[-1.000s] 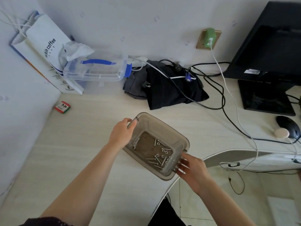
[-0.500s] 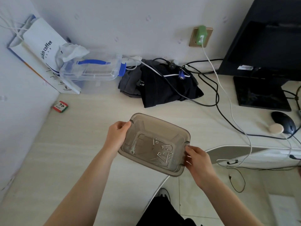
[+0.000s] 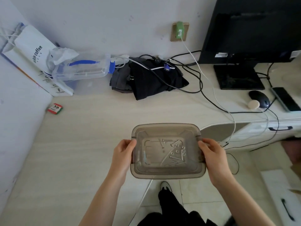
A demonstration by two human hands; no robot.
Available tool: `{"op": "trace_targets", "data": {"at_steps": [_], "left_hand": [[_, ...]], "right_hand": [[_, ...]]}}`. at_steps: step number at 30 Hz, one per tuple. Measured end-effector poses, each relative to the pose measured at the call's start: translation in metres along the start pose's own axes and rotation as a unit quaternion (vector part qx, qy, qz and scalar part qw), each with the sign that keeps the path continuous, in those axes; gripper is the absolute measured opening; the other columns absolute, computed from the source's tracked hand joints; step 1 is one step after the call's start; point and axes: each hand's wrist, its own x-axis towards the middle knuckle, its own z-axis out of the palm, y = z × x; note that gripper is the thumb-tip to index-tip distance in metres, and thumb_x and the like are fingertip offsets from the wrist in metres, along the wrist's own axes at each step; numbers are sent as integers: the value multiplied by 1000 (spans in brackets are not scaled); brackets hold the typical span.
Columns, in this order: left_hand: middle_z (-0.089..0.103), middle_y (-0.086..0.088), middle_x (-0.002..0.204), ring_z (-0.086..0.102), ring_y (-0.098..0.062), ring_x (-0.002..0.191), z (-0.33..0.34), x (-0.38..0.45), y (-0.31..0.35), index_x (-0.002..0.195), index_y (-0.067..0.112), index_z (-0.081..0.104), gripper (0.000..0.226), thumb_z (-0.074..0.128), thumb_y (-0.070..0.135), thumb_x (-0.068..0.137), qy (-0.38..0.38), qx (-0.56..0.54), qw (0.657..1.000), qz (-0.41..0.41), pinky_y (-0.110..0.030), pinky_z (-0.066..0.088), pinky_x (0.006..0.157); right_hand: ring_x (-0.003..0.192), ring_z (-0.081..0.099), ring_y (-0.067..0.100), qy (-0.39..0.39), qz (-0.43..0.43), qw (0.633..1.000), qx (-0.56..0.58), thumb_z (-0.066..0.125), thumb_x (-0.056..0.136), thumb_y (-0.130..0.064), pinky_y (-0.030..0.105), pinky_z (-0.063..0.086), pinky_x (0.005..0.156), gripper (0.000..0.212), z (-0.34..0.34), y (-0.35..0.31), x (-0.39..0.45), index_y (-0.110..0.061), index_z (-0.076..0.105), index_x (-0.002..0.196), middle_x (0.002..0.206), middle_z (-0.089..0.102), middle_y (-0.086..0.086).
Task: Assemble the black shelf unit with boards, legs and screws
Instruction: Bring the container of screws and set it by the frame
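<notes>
Smoky clear plastic tub [image 3: 167,172] held level in both hands, over the front edge of the pale desk [image 3: 73,144], partly above the tiled floor [image 3: 195,201]. Left hand [image 3: 123,154] gripping the tub's left end, fingers curled round the rim, thumb on top near the corner. Right hand [image 3: 212,158] gripping the right end the same way, thumb over the rim, fingers wrapped beneath and out of sight. Loose silver screws [image 3: 175,158] lying on the tub floor, mostly right of centre, with several small washers [image 3: 183,150] beside them; exact count not readable. Boards and legs of the shelf unit not identifiable in view. At the back of the desk: white paper coffee bag [image 3: 32,53] leaning in the left corner, clear storage box with blue handle [image 3: 81,69] just beside it, dark folded cloth [image 3: 153,79] with cables [image 3: 192,74] lying across it. Small red-and-green packet [image 3: 55,108] near the left wall. Green charger [image 3: 179,31] plugged into the wall socket. Black monitor [image 3: 250,30] on its stand at right, black mouse [image 3: 259,98] and a phone [image 3: 285,98] near its base. Dark trouser leg and a shoe [image 3: 165,186] below the tub.
</notes>
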Motion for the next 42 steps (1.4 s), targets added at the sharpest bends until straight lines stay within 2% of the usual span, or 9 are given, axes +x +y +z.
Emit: {"op": "trace_targets", "data": {"at_steps": [5, 14, 20, 22, 26, 31, 34, 39, 42], "left_hand": [[55, -5, 73, 54, -10, 60, -11, -37, -25, 92, 0, 60, 27, 59, 25, 101, -64, 39, 996, 46, -21, 47, 51], [55, -1, 66, 50, -12, 61, -8, -106, -56, 85, 5, 62, 23, 62, 23, 99, -145, 76, 982, 96, -32, 42, 60], [58, -6, 70, 53, -17, 66, 20, -159, -86, 86, 10, 64, 19, 64, 24, 99, -205, 112, 966, 108, -36, 45, 64], [59, -11, 74, 55, -19, 69, 35, -179, -97, 90, 9, 65, 17, 63, 24, 99, -223, 130, 959, 115, -38, 47, 68], [53, 2, 67, 49, -4, 57, 75, -226, -122, 90, 8, 62, 17, 62, 23, 99, -276, 171, 936, 139, -17, 42, 55], [61, -3, 79, 56, -14, 72, 131, -303, -159, 95, 8, 61, 14, 61, 21, 100, -341, 206, 907, 136, -29, 47, 70], [61, -2, 79, 55, -15, 74, 166, -353, -190, 94, 8, 62, 13, 61, 20, 100, -364, 223, 893, 141, -28, 45, 68], [69, -7, 94, 62, -18, 84, 218, -421, -233, 99, 11, 64, 10, 60, 20, 101, -408, 253, 868, 129, -35, 51, 81], [69, -8, 96, 62, -17, 86, 248, -452, -254, 98, 12, 64, 8, 60, 18, 101, -434, 266, 851, 128, -32, 51, 81]], "right_hand": [[68, 64, 12, 73, -15, 997, 15, 62, 95, -15, 33, 54, 67, 11, -23, 33, -49, -18, 71, 100, 83, 69, 5], [57, 65, -1, 187, 0, 979, 77, 64, 95, -18, 15, 49, 48, 10, -79, 86, -154, -23, 72, 96, 71, 73, -11], [51, 62, 4, 257, 27, 958, 126, 66, 93, -21, 23, 50, 46, 15, -135, 125, -220, -29, 68, 106, 81, 71, 4], [63, 65, 10, 283, 28, 950, 128, 65, 94, -20, 29, 53, 53, 16, -156, 139, -243, -28, 68, 107, 87, 72, 6], [85, 67, 24, 325, 29, 933, 150, 63, 95, -19, 49, 57, 75, 15, -207, 164, -294, -24, 67, 108, 97, 71, 9], [67, 66, 13, 381, 35, 904, 192, 60, 97, -15, 19, 49, 47, 15, -280, 203, -360, -24, 64, 108, 91, 70, 10], [58, 67, 5, 413, 37, 886, 208, 60, 97, -14, 18, 49, 46, 15, -329, 230, -399, -25, 64, 106, 90, 70, 11], [68, 68, 11, 473, 57, 851, 222, 62, 95, -15, 26, 51, 52, 15, -397, 267, -445, -26, 65, 107, 96, 70, 10], [66, 67, 6, 508, 59, 824, 244, 63, 95, -14, 22, 49, 50, 15, -429, 284, -466, -27, 64, 101, 95, 69, 8]]}}
